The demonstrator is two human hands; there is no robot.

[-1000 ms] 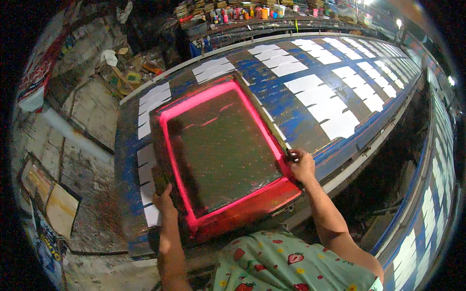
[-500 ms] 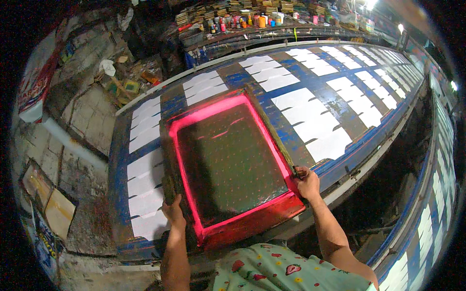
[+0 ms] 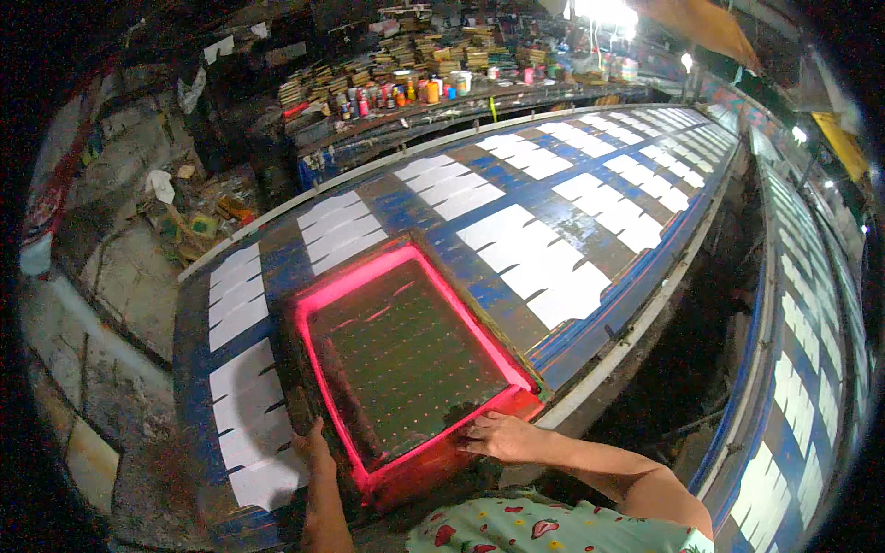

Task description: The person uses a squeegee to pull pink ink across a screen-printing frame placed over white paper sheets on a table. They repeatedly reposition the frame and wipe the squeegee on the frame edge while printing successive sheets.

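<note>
A screen-printing frame (image 3: 475,343) lies tilted in view over the near end of a long table, with a bright pink border around a dark, dotted mesh (image 3: 415,346). My left hand (image 3: 315,452) is closed around the frame's left side near its lower corner. My right hand (image 3: 498,437) rests at the near edge, on the red strip, fingers bent inward. A dark patch shows beside those fingertips; whether they grip it I cannot make out. White cut sheets (image 3: 244,405) lie left of the frame, partly in its shadow, and more white sheets (image 3: 535,263) lie to its right.
The long blue-and-brown table (image 3: 516,207) runs away to the far right with rows of white sheets. A second table (image 3: 784,304) with sheets stands at the right, across a dark gap. Behind, a bench holds paint containers (image 3: 431,91) and stacked wooden frames (image 3: 369,69).
My right hand has moved from the frame's right side to its near edge. The left hand stays on the left side. The whole view has shifted, so the scene appears lower and further left.
</note>
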